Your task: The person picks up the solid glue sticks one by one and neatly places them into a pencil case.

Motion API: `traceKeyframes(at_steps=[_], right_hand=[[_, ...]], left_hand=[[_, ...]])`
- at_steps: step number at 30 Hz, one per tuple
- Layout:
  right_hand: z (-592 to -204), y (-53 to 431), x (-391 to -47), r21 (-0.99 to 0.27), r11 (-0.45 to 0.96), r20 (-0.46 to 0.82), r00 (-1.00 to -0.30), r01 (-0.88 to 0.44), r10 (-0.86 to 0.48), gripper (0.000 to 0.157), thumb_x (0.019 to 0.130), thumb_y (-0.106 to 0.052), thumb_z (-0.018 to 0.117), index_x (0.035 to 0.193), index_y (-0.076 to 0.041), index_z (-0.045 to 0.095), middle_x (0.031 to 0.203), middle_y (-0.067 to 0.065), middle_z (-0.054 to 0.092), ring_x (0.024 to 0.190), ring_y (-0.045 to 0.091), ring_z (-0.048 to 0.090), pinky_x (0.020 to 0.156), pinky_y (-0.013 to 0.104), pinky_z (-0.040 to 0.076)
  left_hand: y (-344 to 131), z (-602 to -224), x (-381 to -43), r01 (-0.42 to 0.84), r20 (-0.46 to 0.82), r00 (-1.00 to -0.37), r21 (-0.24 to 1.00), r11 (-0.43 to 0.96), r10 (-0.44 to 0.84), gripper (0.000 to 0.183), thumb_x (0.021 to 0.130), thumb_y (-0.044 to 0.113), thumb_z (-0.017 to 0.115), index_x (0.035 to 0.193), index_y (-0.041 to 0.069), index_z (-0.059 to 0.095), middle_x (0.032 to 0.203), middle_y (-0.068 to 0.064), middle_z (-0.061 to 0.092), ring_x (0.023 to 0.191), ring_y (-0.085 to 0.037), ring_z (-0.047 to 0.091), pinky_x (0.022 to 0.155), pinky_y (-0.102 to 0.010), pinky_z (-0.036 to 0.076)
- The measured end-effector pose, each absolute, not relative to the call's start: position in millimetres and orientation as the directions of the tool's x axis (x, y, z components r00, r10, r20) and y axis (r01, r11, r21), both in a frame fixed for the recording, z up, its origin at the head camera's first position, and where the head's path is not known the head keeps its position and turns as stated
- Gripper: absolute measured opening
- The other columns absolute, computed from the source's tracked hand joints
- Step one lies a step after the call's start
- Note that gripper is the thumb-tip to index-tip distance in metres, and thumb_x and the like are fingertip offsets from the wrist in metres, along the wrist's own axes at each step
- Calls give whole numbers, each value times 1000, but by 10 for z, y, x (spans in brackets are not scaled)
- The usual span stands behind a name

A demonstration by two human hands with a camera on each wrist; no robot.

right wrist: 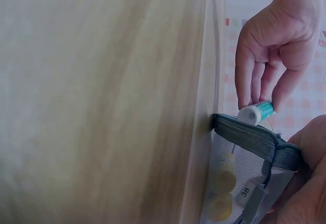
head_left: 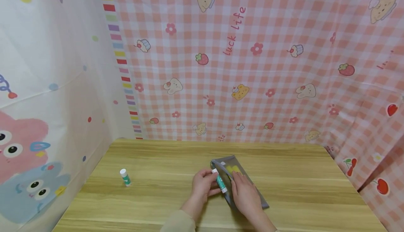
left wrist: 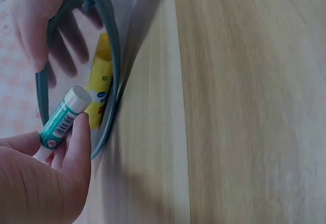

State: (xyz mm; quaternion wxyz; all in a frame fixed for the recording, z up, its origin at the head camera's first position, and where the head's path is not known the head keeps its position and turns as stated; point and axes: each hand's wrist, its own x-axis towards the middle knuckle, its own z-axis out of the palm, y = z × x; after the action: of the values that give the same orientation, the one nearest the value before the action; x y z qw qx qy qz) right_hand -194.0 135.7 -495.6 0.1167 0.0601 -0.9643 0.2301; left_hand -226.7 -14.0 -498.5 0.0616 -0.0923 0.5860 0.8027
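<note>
My left hand [head_left: 201, 185] pinches a green-and-white glue stick [head_left: 221, 183] between thumb and fingers. In the left wrist view this glue stick [left wrist: 64, 118] is tilted, its white cap overlapping the pouch opening. The grey mesh zip pouch [head_left: 232, 161] lies at a slant on the table. My right hand [head_left: 247, 192] grips the pouch near its zip edge, keeping the mouth spread; some of its fingers show through the mesh. Inside the pouch lies a yellow tube [left wrist: 100, 76]. Rounded yellow ends [right wrist: 222, 182] and a white label marked 38 [right wrist: 245, 192] show in the right wrist view.
Another green-and-white glue stick [head_left: 125, 178] with a white cap stands at the left of the wooden table [head_left: 157, 197]. A pink checked cloth [head_left: 189, 74] hangs behind the table, and a white patterned cloth [head_left: 69, 112] hangs at the left.
</note>
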Motion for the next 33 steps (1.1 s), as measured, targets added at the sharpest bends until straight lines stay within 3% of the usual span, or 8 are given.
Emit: traceKeyframes(at_steps=[17,24,33], right_hand=[[-4951,1354,-1946,-445,878,256,-964,-178,-66,36,102,-17,51,132,1,59,134,26,57,123,48,52,95,71,41],[-4950,1355,-1950,-451,876,246,-967,-173,-64,37,102,-18,51,133,1,58,134,26,56,123,48,51,95,71,41],[-4949,1360,-1943,-447,879,242,-968,-167,-61,38,102,-18,52,134,1,58,134,26,56,123,48,51,95,72,40]], left_hand=[[3,-5066,-2329,-239,-254,-966,944,-226,-43,14,90,0,67,100,-6,59,72,-9,62,60,-16,64,61,-42,62],[10,-5104,-2337,-229,-241,-970,946,-229,-28,24,89,-1,67,109,-12,57,84,-16,69,66,-19,67,63,-42,62],[5,-5102,-2319,-247,-256,-967,947,-206,-15,28,89,0,68,113,-12,57,90,-18,68,70,-19,68,62,-39,62]])
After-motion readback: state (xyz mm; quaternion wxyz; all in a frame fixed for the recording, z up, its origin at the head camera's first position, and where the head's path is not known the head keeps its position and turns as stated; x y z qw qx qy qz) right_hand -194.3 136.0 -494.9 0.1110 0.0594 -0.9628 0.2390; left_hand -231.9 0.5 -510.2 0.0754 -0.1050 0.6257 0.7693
